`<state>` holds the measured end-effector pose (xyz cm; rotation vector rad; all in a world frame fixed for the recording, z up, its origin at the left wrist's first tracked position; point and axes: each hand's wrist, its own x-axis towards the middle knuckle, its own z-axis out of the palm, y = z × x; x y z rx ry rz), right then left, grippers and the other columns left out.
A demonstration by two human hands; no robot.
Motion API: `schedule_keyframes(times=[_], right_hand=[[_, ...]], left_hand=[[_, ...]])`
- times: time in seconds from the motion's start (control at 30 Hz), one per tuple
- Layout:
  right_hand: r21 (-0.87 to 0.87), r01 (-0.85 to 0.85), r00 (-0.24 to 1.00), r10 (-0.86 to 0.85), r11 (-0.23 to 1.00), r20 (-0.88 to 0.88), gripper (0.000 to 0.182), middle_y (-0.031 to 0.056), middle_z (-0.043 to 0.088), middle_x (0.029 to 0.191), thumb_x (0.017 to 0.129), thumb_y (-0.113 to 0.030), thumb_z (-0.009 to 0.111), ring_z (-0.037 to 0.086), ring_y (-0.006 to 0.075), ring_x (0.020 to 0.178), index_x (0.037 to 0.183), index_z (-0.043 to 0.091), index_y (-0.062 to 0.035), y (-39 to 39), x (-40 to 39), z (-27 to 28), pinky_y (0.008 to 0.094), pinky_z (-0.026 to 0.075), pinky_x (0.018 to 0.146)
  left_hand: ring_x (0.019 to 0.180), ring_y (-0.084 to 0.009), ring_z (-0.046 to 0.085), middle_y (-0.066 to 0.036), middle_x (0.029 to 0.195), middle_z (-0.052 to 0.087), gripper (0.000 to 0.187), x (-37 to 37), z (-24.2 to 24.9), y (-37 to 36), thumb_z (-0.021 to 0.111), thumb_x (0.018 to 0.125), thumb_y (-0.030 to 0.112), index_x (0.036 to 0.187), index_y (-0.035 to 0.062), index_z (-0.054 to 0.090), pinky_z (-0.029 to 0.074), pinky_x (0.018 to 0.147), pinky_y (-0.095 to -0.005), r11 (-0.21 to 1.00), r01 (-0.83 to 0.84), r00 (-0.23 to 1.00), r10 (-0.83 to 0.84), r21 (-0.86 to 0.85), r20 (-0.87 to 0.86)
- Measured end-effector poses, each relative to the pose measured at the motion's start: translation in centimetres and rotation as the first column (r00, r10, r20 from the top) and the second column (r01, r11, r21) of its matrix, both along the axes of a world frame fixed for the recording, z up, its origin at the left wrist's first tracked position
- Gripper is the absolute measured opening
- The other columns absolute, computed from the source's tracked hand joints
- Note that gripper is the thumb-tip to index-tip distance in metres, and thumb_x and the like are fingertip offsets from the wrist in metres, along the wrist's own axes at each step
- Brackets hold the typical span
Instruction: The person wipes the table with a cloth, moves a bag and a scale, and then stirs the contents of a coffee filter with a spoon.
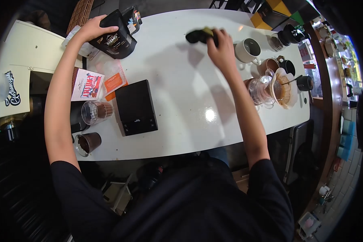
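My left hand (99, 29) is closed on the top of a black coffee bag (116, 38) lettered "BISMO", at the back left of the white table (181, 121). A second dark pouch (132, 19) stands just behind that bag. My right hand (221, 47) is over the back middle of the table, its fingers closed on a dark object with a yellowish part (199, 36). Motion blurs this object, so its kind cannot be made out. A white mug (246, 51) stands to the right of my right hand.
A black scale (136, 107) lies left of centre. Beside it are a ribbed glass (97, 113), a cup of dark grounds (88, 144), a printed box (87, 85) and an orange card (114, 82). A glass server (259, 90) with a paper filter (284, 89) sits near the right edge.
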<state>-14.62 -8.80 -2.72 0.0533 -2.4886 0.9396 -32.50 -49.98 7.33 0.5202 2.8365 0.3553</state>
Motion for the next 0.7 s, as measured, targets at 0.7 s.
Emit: schedule_keyframes(times=[0.7], right_hand=[[-0.304, -0.490, 0.758, 0.571, 0.817, 0.315, 0.037, 0.0228, 0.060, 0.123, 0.081, -0.006, 0.067, 0.053, 0.0440, 0.115, 0.117, 0.064, -0.0006, -1.9, 21.5, -2.8, 0.0495, 0.047, 0.104]], left_hand=[[0.147, -0.0331, 0.045, -0.018, 0.157, 0.045, 0.097, 7.8, 6.5, 3.8, 0.076, 0.087, 0.064, 0.157, 0.0081, 0.041, 0.037, 0.122, -0.0442, 0.992, 0.114, 0.817, -0.058, 0.062, -0.574]])
